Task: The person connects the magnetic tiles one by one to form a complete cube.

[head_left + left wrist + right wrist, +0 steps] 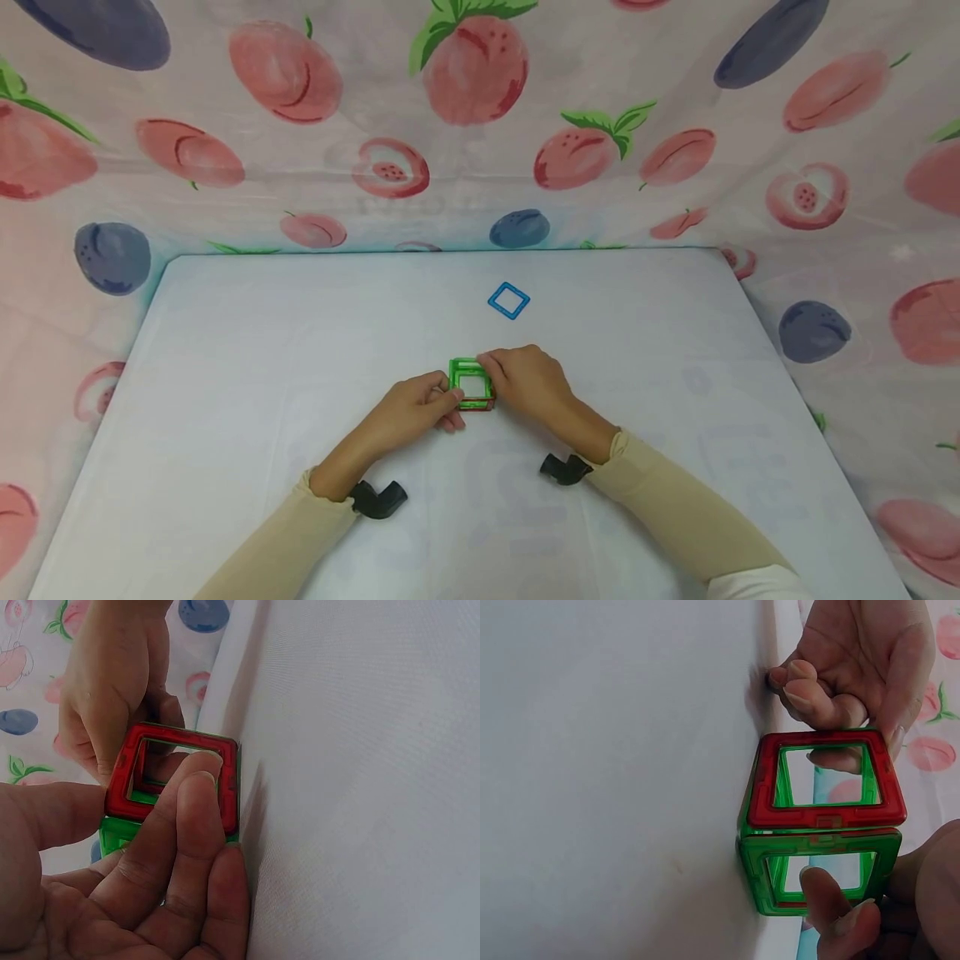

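Observation:
A small cube of magnetic tiles (471, 405), built from square green and red frames, stands on the white table between both hands. My left hand (416, 408) pinches its left side, thumb near the top edge and fingers beside the red tile (229, 787). On the other side my right hand (534, 382) grips the cube's right edge, with its fingers against a green tile (817, 844) in the right wrist view. The red tile faces sit beside green ones, edges touching. Part of the cube is hidden behind the fingers.
A blue square magnetic tile (501, 310) lies flat on the table beyond the cube, turned like a diamond. Black curved pieces (380, 500) sit at both wrists. A fruit-printed cloth (465, 200) hangs behind the white tabletop (300, 333) and along its sides.

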{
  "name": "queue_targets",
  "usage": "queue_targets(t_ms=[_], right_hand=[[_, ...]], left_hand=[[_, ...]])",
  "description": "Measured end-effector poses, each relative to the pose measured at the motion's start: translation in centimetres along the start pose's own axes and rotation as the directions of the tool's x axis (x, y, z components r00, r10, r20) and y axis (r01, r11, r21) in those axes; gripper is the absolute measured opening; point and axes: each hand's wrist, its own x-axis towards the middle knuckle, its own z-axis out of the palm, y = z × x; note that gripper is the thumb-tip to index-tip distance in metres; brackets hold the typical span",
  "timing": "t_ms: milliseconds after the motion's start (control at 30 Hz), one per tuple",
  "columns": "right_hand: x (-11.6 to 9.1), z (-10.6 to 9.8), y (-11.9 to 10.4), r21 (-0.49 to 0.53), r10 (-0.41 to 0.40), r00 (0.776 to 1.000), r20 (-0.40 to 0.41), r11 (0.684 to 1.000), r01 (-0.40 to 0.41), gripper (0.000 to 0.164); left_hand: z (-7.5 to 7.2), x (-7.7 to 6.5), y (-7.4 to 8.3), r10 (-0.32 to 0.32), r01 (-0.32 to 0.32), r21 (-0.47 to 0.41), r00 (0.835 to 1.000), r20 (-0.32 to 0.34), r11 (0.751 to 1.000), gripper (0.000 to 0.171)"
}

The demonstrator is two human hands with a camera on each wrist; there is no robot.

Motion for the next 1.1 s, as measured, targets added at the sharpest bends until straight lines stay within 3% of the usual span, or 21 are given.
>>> queue_targets(t_ms=[333, 467, 800, 1100], right_hand=[[0.0, 0.4, -0.1, 0.027, 0.005, 1.0, -0.01, 1.0, -0.005, 0.036], [-0.5, 0.4, 0.5, 0.051, -0.013, 1.0, -0.008, 0.999, 0.013, 0.044], [-2.2, -0.6, 2.9, 0.016, -0.195, 0.98, 0.04, 0.981, 0.195, 0.064], [-2.1, -0.6, 2.9, 0.038, -0.223, 0.973, 0.065, 0.975, 0.221, 0.068]], left_hand=[[-0.1, -0.1, 0.0, 0.007, -0.007, 0.021, 1.0, -0.004, 1.0, 0.025], [0.0, -0.1, 0.0, 0.005, -0.005, 0.029, 1.0, -0.005, 1.0, 0.024], [0.1, -0.1, 0.4, 0.009, -0.009, 0.051, 1.0, 0.001, 0.999, 0.025], [0.1, -0.1, 0.2, 0.022, -0.022, 0.055, 1.0, 0.008, 0.998, 0.025]])
